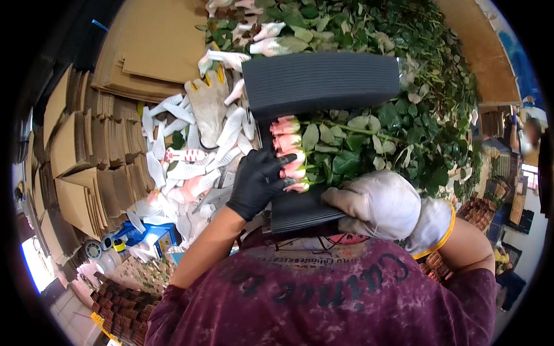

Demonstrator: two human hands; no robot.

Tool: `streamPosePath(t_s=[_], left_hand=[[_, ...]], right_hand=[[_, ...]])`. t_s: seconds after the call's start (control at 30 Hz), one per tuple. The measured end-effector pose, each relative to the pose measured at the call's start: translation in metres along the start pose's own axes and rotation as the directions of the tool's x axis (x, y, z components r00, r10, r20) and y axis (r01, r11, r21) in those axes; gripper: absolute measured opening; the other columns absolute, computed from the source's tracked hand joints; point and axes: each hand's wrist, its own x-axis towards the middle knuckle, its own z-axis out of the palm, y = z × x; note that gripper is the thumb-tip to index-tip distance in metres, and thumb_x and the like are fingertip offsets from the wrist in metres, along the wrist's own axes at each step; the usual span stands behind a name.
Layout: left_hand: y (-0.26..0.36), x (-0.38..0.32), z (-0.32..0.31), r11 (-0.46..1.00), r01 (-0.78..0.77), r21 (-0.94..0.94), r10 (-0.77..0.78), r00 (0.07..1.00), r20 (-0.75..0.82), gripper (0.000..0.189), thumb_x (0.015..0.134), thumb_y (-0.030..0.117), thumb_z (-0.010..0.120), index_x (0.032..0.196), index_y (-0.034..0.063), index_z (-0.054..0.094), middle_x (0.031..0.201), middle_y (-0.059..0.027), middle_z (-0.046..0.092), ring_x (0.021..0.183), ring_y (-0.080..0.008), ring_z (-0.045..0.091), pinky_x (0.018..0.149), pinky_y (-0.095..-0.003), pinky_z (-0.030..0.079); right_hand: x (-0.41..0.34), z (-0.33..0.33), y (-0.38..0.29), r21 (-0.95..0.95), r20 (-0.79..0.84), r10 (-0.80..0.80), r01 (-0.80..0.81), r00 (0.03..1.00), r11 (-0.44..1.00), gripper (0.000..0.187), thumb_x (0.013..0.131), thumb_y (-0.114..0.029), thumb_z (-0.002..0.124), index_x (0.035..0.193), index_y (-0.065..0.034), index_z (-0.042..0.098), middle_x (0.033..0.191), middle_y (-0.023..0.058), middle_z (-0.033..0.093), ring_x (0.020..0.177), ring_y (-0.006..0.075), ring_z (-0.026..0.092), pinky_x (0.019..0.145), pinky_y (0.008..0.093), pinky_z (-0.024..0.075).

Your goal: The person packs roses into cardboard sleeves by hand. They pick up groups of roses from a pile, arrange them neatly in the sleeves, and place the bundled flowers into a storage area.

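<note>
My left hand (259,181), in a black glove, has its fingertips against a row of pink roses (291,142), whose blooms line up side by side. Their leafy stems (346,151) run to the right. A stack of black corrugated sheets (320,82) lies beyond the blooms. Nearer to me, more black corrugated sheets (298,212) stand at my chest. My right hand (376,205), in a thick whitish work glove with yellow trim, grips the right end of these near sheets. Its fingertips are partly hidden behind them.
White foam net sleeves (173,116) lie heaped at the left, with a loose work glove (208,106) and a blue tape dispenser (151,235). Cardboard sheets (164,47) are stacked beyond. A mass of rose foliage (424,86) fills the far right. Another person (530,134) is at the right edge.
</note>
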Motion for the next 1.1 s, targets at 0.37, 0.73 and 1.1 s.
streamPosePath(t_s=[0.37, 0.73, 1.1], left_hand=[[-0.054, -0.022, 0.059, 0.977, 0.191, 0.096, -0.194, 0.981, 0.022, 0.041, 0.080, 0.028, 0.067, 0.120, 0.0180, 0.066, 0.101, -0.0174, 0.063, 0.089, -0.0371, 0.062, 0.073, -0.0467, 0.050], [-0.024, -0.017, 0.033, 0.954, -0.033, 0.297, 0.022, 0.999, 0.043, 0.060, 0.077, 0.052, 0.068, 0.134, 0.0373, 0.057, 0.128, -0.0167, 0.048, 0.096, -0.0408, 0.059, 0.081, -0.0498, 0.047], [0.068, -0.038, -0.076, -0.246, 0.266, -0.932, -0.134, 0.943, 0.305, 0.025, 0.102, 0.028, 0.048, 0.115, 0.0069, 0.053, 0.095, -0.0042, 0.056, 0.078, -0.0118, 0.052, 0.071, -0.0294, 0.042]], right_hand=[[0.119, -0.080, 0.020, -0.273, -0.101, -0.028, -0.001, 0.994, 0.962, 0.030, 0.077, -0.022, 0.067, 0.105, -0.0111, 0.066, 0.080, 0.0159, 0.064, 0.078, 0.0326, 0.066, 0.068, 0.0425, 0.0535], [0.334, -0.249, -0.230, -0.742, -0.443, -0.650, 0.154, 0.618, 0.652, 0.063, 0.082, -0.048, 0.067, 0.117, 0.0038, 0.054, 0.117, 0.0239, 0.062, 0.108, 0.0347, 0.062, 0.093, 0.0440, 0.0504], [0.015, -0.163, -0.119, -0.903, -0.265, -0.732, 0.104, 0.628, 0.417, 0.022, 0.069, -0.014, 0.066, 0.090, -0.0061, 0.065, 0.087, 0.0100, 0.068, 0.084, 0.0249, 0.070, 0.067, 0.0344, 0.0536]])
